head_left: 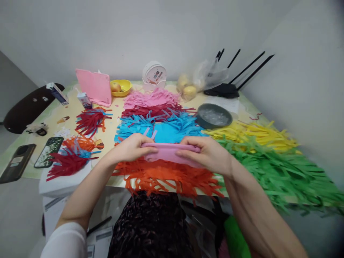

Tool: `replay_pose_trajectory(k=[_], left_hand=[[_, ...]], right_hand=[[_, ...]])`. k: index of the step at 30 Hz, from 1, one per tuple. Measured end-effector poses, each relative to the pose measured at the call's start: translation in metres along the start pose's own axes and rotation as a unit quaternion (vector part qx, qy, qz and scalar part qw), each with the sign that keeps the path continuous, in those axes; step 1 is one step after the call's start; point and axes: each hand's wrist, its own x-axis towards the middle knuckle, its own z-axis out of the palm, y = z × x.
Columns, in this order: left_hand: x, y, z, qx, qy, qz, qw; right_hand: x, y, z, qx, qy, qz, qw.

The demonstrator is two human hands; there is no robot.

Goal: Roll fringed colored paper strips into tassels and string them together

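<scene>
Lap: dark patterned cloth point(150, 229) at 6 o'clock, below the table point(114, 120) edge.
Left hand point(131, 147): fingers curled shut on the left end of the pink paper point(169, 152), thumb tucked under.
Right hand point(206, 154): clamped on the right end of the same paper, fingers laid over its top.
Pink paper: a folded strip stretched level between the 2 hands, held above the near table edge.
Orange fringe point(166, 177): directly under the paper, its strips hanging over the edge at 6 o'clock.
Mixed strips point(71, 157): red, orange and blue, at 9 o'clock on a white box point(64, 182).
Phones: 2 lie flat at 9 o'clock, one with a patterned case point(48, 151), one dark point(17, 161).
Green fringe point(274, 168): broad heap at 3 o'clock.
Blue fringe point(161, 129): just beyond the hands at 12 o'clock.
Yellow fringe point(258, 134): at 2 o'clock, behind the green.
Dark bowl point(213, 116): at 1 o'clock, beside the blue fringe.
Dark red fringe point(153, 111), pink fringe point(150, 97): stacked farther at 12 o'clock.
Far edge: pink stand point(94, 87) and yellow bowl point(122, 87) at 11 o'clock, white tub point(154, 75) at 12 o'clock.
</scene>
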Motion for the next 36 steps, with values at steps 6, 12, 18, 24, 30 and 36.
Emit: replay_pose_trajectory(k=[6,12,18,24,30,36], left_hand=[[-0.005,-0.008,0.009,-0.097,0.119,0.004,0.988],[-0.011,-0.01,0.017,-0.169,0.153,-0.022,0.973],[-0.014,-0.007,0.018,-0.055,0.188,-0.016,0.981],[-0.017,-0.003,0.025,-0.175,0.186,-0.036,0.966],[-0.018,-0.011,0.03,-0.283,0.189,0.006,0.94],[-0.019,-0.021,0.035,-0.33,0.201,0.053,0.921]], right_hand=[[-0.006,0.007,0.017,0.133,0.071,0.052,0.987],[-0.009,0.005,0.018,0.144,0.113,0.08,0.98],[-0.009,0.003,0.012,0.064,0.132,0.057,0.988],[-0.009,0.005,0.014,0.123,0.116,0.057,0.984],[-0.014,0.009,0.017,0.203,0.123,0.043,0.971],[-0.013,0.012,0.023,0.259,0.127,-0.017,0.957]])
